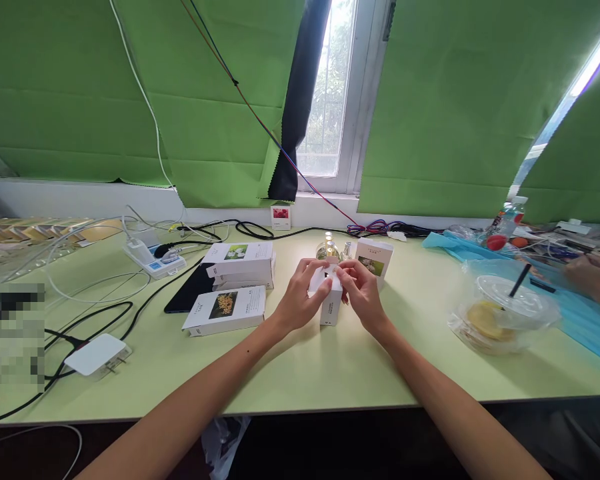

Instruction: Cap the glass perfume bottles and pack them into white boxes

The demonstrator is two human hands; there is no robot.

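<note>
A small white carton (332,308) stands upright on the table between both hands, its narrow printed side towards me. My left hand (306,293) grips the carton's top left edge, fingers bent at the flaps. On the other side my right hand (361,293) pinches the top right edge. The opening is partly hidden by my fingers. Just behind stand small glass bottles (329,245) with shiny tops. A white box with a flower picture (380,257) stands to the right of them. Left of my hands lie a stack of similar boxes (247,253) and a single flat box (227,312).
A dark tablet-like slab (187,293) lies under the boxes. Cables, a power strip (155,260) and a white adapter (99,355) spread at the left. At the right are a bagged drink cup (497,313), blue plastic sheet (575,320) and another person's hand (593,273).
</note>
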